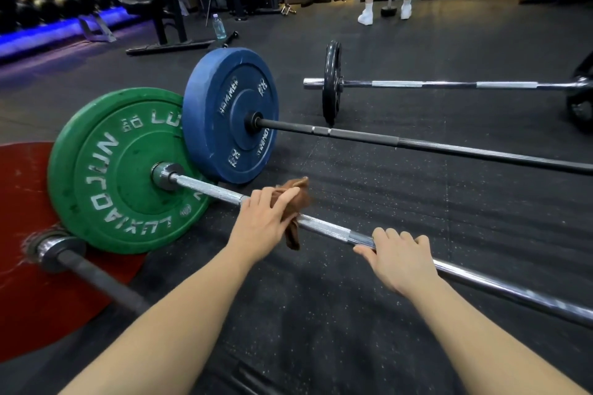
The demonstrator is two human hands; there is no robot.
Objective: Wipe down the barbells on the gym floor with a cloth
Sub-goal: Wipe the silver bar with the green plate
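A brown cloth (293, 236) is hanging over the silver barbell (208, 191), which is lying on the floor (369, 189) with a green plate (106, 176) on its end. Just behind, a black barbell (353, 135) is lying with a blue plate (224, 90). Farther back, a shiny barbell (449, 84) is resting on thin black plates (331, 83). Nearest, a dark barbell (96, 279) is lying with a red plate (22, 298).

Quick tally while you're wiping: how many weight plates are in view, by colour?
Red plate: 1
Green plate: 1
Blue plate: 1
Black plates: 2, one cut off by the right edge
Total: 5
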